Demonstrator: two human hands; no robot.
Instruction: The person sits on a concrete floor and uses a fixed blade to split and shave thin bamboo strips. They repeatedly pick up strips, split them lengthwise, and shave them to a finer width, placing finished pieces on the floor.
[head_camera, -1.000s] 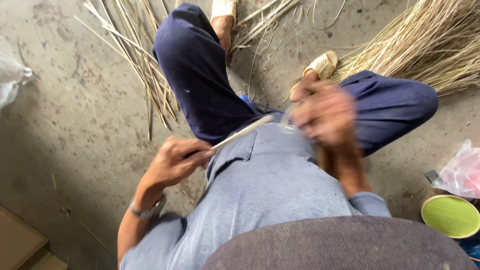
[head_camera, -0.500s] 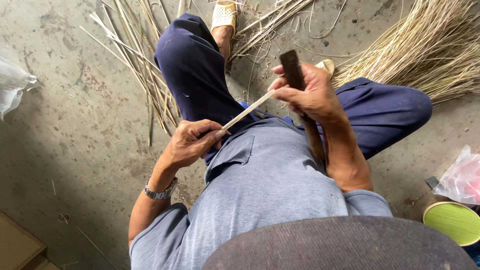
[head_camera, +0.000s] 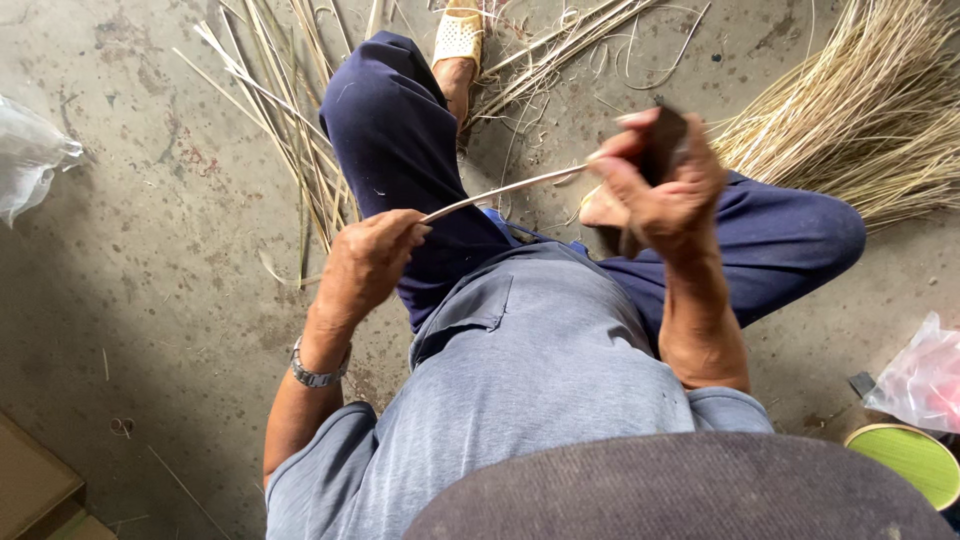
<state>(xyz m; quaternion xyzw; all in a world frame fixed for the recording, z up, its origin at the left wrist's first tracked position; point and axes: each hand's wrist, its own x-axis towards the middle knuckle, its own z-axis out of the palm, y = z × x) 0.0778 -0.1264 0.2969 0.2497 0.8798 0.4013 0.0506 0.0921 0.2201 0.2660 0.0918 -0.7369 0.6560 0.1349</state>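
My left hand (head_camera: 368, 262) pinches the near end of a thin pale cane strip (head_camera: 505, 190) above my left thigh. The strip runs up and to the right to my right hand (head_camera: 660, 185), which grips a dark-handled knife (head_camera: 665, 140) raised above my right knee. The blade is hidden behind the fingers. I sit with dark blue trousers (head_camera: 400, 150) and a grey-blue shirt, a watch (head_camera: 316, 374) on my left wrist.
Loose cane strips (head_camera: 290, 130) lie on the concrete floor at the left of my leg. A big bundle of thin cane (head_camera: 870, 120) spreads at the top right. A clear plastic bag (head_camera: 30, 160) is at left, a pink bag (head_camera: 925, 375) and green round lid (head_camera: 905, 460) at right.
My right hand with the knife has risen from my lap and moved right, away from the left hand. The strip between the hands now shows longer.
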